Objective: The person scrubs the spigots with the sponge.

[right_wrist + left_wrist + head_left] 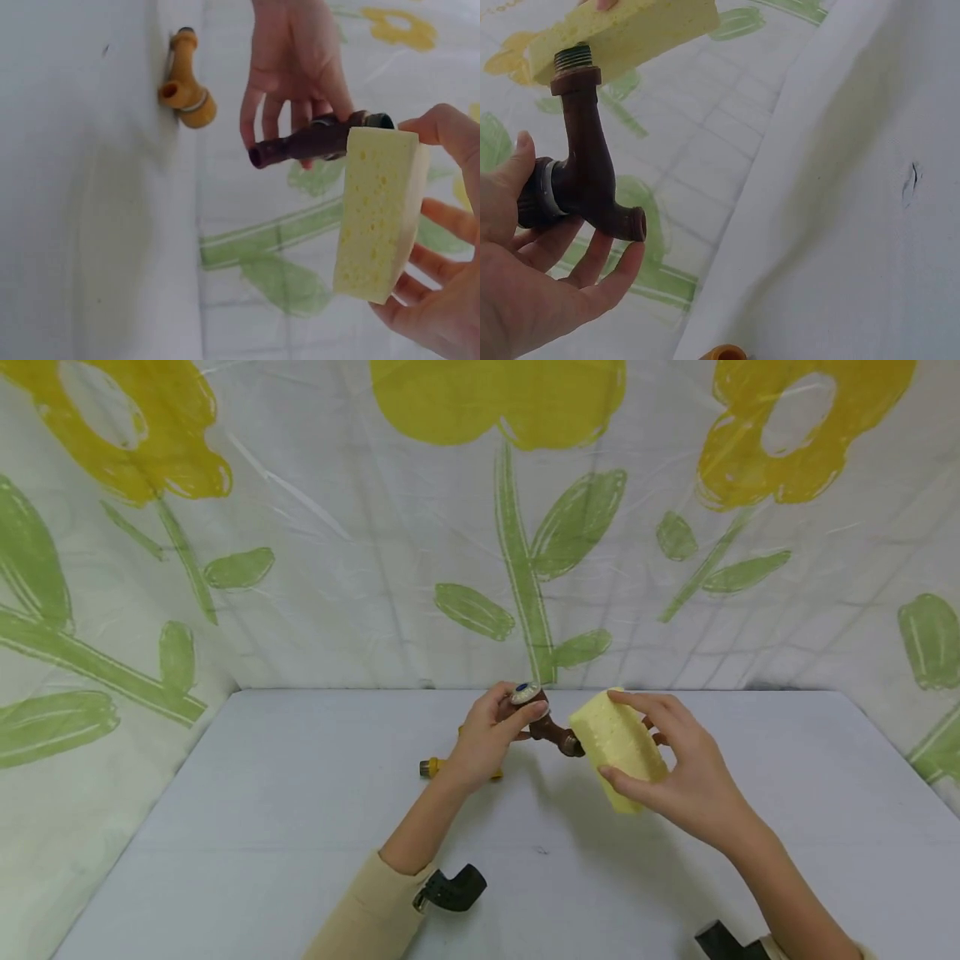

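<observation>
My left hand (483, 735) grips a dark brown faucet (589, 150) by its round knob, raised over the table. The faucet's knob carries a silver cap with a blue dot, and its threaded end points toward the sponge. In my right hand (678, 768) is a pale yellow block sponge (618, 747), pinched between thumb and fingers along its sides. One end of the sponge overlaps the faucet's threaded end in the left wrist view. A second faucet, yellow (186, 82), lies on the table behind my left wrist, partly hidden by it in the head view.
The white table (300, 877) reaches back to a hanging sheet (337, 568) printed with yellow flowers and green leaves. Black camera mounts (453, 889) sit at both wrists. A small dark mark shows on the tabletop near the middle.
</observation>
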{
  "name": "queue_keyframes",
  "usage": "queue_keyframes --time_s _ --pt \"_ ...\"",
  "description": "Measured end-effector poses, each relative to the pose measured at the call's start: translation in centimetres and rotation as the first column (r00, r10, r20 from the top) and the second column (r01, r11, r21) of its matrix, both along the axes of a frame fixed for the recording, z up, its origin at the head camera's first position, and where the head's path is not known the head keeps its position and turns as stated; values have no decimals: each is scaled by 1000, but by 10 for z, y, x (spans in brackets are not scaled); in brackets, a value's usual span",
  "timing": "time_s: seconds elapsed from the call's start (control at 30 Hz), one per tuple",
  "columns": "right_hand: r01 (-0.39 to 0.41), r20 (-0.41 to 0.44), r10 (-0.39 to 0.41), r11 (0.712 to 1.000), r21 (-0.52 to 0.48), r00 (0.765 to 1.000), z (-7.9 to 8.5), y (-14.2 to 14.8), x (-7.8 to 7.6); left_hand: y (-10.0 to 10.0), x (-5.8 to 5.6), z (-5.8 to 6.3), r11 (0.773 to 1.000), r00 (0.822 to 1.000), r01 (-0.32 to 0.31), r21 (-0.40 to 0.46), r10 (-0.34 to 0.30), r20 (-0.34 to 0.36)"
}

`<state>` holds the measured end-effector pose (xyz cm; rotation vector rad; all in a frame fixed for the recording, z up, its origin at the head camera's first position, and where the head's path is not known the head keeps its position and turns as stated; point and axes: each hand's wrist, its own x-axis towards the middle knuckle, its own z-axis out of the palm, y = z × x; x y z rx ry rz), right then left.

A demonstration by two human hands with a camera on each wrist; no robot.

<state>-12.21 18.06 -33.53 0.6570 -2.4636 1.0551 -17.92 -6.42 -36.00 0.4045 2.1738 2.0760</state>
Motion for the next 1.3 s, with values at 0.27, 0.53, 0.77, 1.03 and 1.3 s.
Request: queue_keyframes --time_s 0.27,0.53,0.77,1.03,1.3 --pt "46 32 -44 998 -52 998 1 6 -2 -3 -4 -1 996 996 91 14 -92 11" --pt "114 84 -108 990 -77 991 3 13 -3 -11 -8 -2 971 974 225 76 -225 -14" --pt "97 163 -65 976 -193 984 6 12 -2 -11 -8 0 963 970 241 119 -241 -11" --pt "-10 203 64 967 -256 977 7 14 -1 -8 -9 -1 970 974 226 93 -226 -7" --pt "11 217 48 964 -266 975 7 14 -3 -9 -8 0 970 973 230 84 -231 -2"
